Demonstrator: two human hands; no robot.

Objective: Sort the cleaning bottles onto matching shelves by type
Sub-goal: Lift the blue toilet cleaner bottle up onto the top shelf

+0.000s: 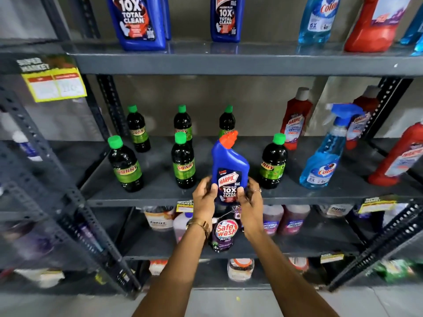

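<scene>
A blue Harpic bottle (229, 165) with a red cap stands upright at the front of the middle shelf (160, 199). My left hand (203, 200) grips its lower left side and my right hand (250, 200) grips its lower right side. Around it stand several dark Sunny bottles (183, 161) with green caps. On the top shelf (229, 62) are two more blue Harpic bottles (137, 21), a blue Colin bottle (317, 19) and a red bottle (375, 26).
To the right on the middle shelf are a Colin spray bottle (325, 152) and red Harpic bottles (295, 120). Lower shelves hold a Safewash pouch (224, 234) and purple bottles (293, 220). A slotted upright post (68, 197) crosses the left side. A yellow price tag (55, 84) hangs at upper left.
</scene>
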